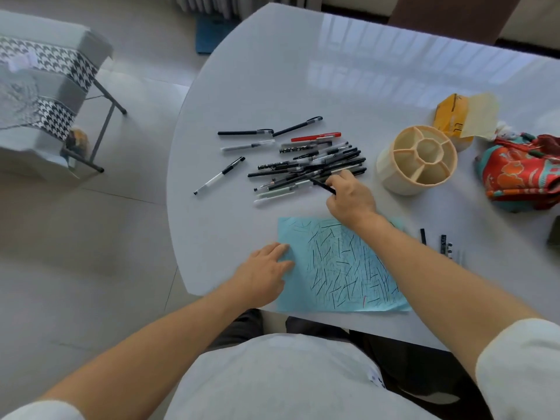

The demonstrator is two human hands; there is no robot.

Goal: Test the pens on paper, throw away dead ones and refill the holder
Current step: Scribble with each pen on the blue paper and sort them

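Black pen (322, 186) pinched in the right hand (351, 197) at the near edge of the pen pile (306, 165).
Left hand (265, 272) lies flat, fingers relaxed, on the scribbled blue paper (339, 265); the cream holder (416, 159) stands right of the pile. Small dark pieces (444, 242) beyond the right forearm, possibly caps, are hard to make out.

Perhaps twenty-odd pens (306, 165), one holder (419, 159), one paper (339, 265).

Glossy smooth table (272, 71), matt blue paper (300, 234), ribbed plastic holder (385, 168)
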